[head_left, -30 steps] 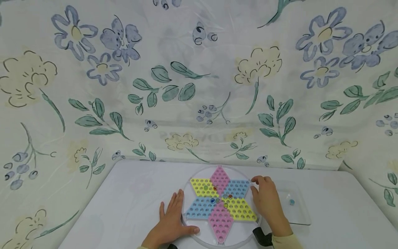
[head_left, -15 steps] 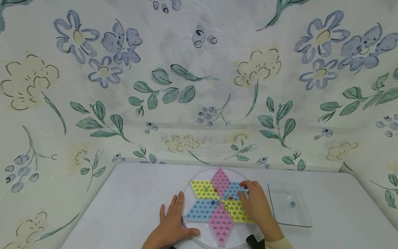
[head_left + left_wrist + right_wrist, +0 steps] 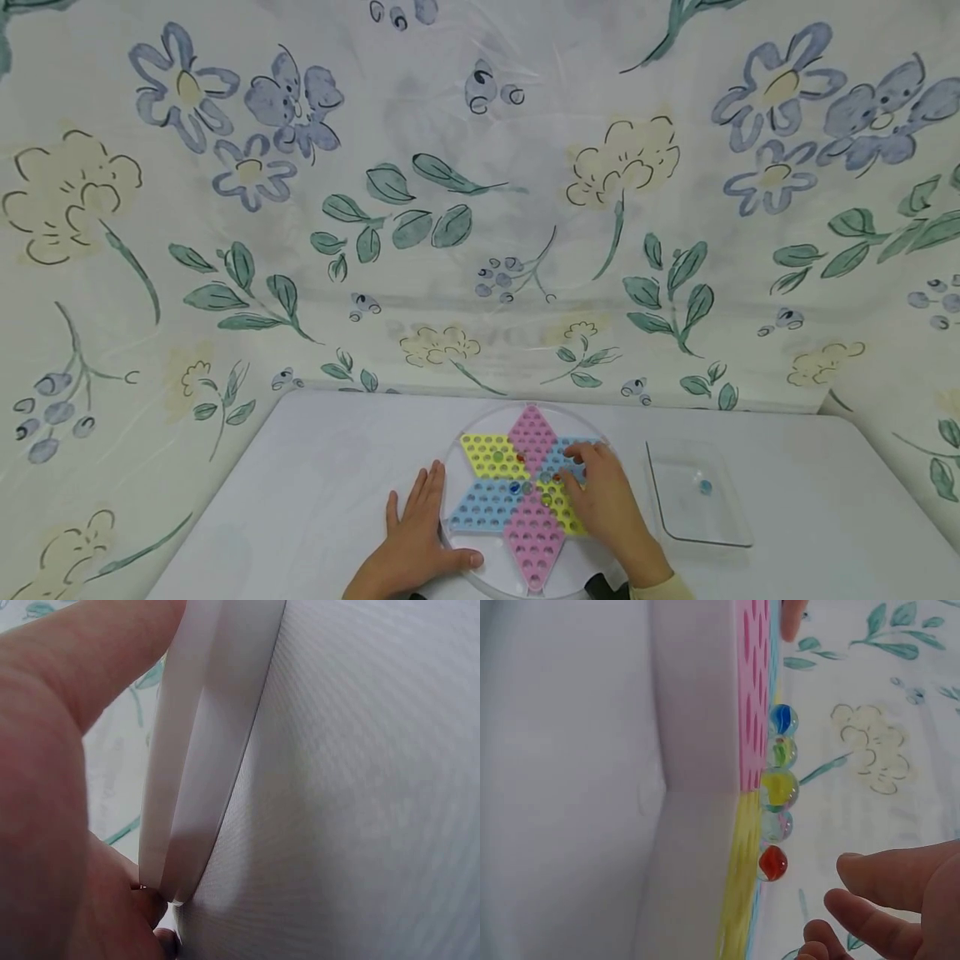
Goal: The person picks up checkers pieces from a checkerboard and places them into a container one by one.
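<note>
A round white Chinese checkers board (image 3: 480,562) with a pink, yellow and blue star lies on the table. Several glass marbles sit near its middle, among them a blue marble (image 3: 515,488) and a red marble (image 3: 772,863). My left hand (image 3: 408,533) rests along the board's left edge, fingers straight and thumb over the rim. Over the board's right side hovers my right hand (image 3: 609,504), its thumb and fingers apart and loosely bent beside the red marble. Nothing shows between them in the right wrist view, where a yellow marble (image 3: 779,788) is also seen.
To the right of the board stands a clear shallow tray (image 3: 705,544) holding a blue-green marble (image 3: 706,487). A green marble (image 3: 498,457) sits in the yellow upper-left section. Behind the white table (image 3: 300,467) hangs a floral cloth (image 3: 450,283).
My right hand has moved left, from the board's right edge to beside the marbles near the centre. The left hand stays at the rim.
</note>
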A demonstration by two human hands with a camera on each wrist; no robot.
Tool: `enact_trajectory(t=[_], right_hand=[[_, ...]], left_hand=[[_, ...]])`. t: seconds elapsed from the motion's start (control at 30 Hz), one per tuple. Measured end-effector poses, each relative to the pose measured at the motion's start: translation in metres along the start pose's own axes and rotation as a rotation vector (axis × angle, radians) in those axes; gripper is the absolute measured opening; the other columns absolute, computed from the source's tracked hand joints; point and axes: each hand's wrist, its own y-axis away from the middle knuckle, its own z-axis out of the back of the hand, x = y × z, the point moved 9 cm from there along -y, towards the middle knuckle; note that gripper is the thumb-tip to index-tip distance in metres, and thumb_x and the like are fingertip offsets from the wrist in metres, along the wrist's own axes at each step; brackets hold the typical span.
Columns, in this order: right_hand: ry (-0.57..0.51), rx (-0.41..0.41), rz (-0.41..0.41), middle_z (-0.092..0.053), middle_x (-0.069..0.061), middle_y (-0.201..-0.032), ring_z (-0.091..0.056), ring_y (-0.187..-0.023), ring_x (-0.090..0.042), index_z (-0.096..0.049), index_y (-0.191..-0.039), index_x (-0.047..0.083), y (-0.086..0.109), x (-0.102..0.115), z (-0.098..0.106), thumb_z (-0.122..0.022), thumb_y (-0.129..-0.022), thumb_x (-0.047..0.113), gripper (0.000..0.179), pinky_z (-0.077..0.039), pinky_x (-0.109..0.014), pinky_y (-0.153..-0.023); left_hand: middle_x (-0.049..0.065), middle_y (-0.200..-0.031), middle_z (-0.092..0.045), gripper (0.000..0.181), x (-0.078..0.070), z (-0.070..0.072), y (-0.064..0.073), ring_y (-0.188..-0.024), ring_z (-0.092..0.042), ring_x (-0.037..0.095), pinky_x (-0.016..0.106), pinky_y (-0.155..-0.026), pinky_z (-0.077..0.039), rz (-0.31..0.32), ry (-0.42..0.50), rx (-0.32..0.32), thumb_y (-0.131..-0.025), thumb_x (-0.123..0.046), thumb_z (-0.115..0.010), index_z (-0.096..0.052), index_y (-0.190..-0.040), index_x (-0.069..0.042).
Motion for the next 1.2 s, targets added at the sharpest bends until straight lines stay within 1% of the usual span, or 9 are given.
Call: enact_trajectory(t=[0.13, 0.3, 0.43, 0.63, 0.77, 0.93, 1.2], right_hand=[[-0.008, 0.028, -0.008, -0.061, -0.007, -0.104, -0.060, -0.095, -0.021, -0.068, -0.113, 0.004, 0.000, 0.000, -0.005, -0.072, -0.092, 0.013, 0.023, -0.054, -0.041, -0.083], [-0.025, 0.066, -0.016, -0.060, -0.006, -0.102, -0.060, -0.092, -0.019, -0.068, -0.114, 0.004, 0.001, 0.000, -0.009, -0.071, -0.092, 0.012, 0.023, -0.054, -0.040, -0.081], [-0.018, 0.087, -0.004, -0.059, -0.005, -0.100, -0.059, -0.090, -0.017, -0.068, -0.114, 0.004, 0.002, 0.000, -0.013, -0.072, -0.091, 0.011, 0.024, -0.053, -0.039, -0.079], [-0.001, 0.108, 0.010, -0.059, -0.005, -0.099, -0.059, -0.091, -0.018, -0.068, -0.115, 0.004, 0.003, -0.001, -0.016, -0.072, -0.090, 0.009, 0.026, -0.053, -0.040, -0.079], [0.011, 0.116, 0.017, -0.059, -0.005, -0.099, -0.058, -0.090, -0.018, -0.068, -0.115, 0.003, 0.003, -0.001, -0.018, -0.073, -0.090, 0.008, 0.027, -0.053, -0.039, -0.078], [0.021, 0.117, 0.048, -0.059, -0.006, -0.099, -0.058, -0.090, -0.019, -0.068, -0.114, 0.001, 0.004, 0.001, -0.018, -0.075, -0.089, 0.006, 0.026, -0.053, -0.039, -0.078], [0.027, 0.111, 0.048, -0.059, -0.006, -0.098, -0.059, -0.090, -0.018, -0.068, -0.108, 0.002, 0.004, 0.003, -0.017, -0.073, -0.090, 0.004, 0.019, -0.054, -0.040, -0.079]], left_hand=[[0.025, -0.165, -0.011, 0.138, 0.000, 0.000, 0.000, -0.152, -0.003, 0.044, 0.071, -0.111, 0.011, 0.000, -0.010, 0.002, -0.066, -0.068, -0.083, -0.011, -0.158, 0.006], [0.024, -0.165, -0.011, 0.139, 0.001, -0.001, -0.001, -0.152, -0.003, 0.044, 0.071, -0.111, 0.012, 0.003, -0.010, 0.002, -0.065, -0.067, -0.083, -0.011, -0.158, 0.006], [0.024, -0.165, -0.011, 0.138, 0.001, -0.001, -0.001, -0.152, -0.003, 0.044, 0.071, -0.111, 0.012, 0.004, -0.008, 0.002, -0.065, -0.067, -0.083, -0.011, -0.158, 0.006], [0.024, -0.165, -0.011, 0.138, 0.000, 0.000, -0.001, -0.152, -0.003, 0.044, 0.071, -0.111, 0.012, -0.003, -0.006, -0.003, -0.066, -0.067, -0.083, -0.011, -0.158, 0.006], [0.024, -0.166, -0.011, 0.137, -0.001, 0.000, -0.001, -0.152, -0.003, 0.043, 0.071, -0.111, 0.012, -0.009, -0.001, -0.006, -0.066, -0.066, -0.083, -0.012, -0.158, 0.006], [0.023, -0.166, -0.011, 0.137, -0.001, 0.000, -0.001, -0.152, -0.003, 0.043, 0.071, -0.111, 0.012, -0.006, -0.001, -0.006, -0.066, -0.065, -0.084, -0.012, -0.158, 0.006], [0.024, -0.165, -0.012, 0.136, -0.003, 0.001, 0.000, -0.152, -0.004, 0.044, 0.071, -0.110, 0.011, -0.015, 0.001, -0.009, -0.067, -0.064, -0.084, -0.012, -0.158, 0.007]])
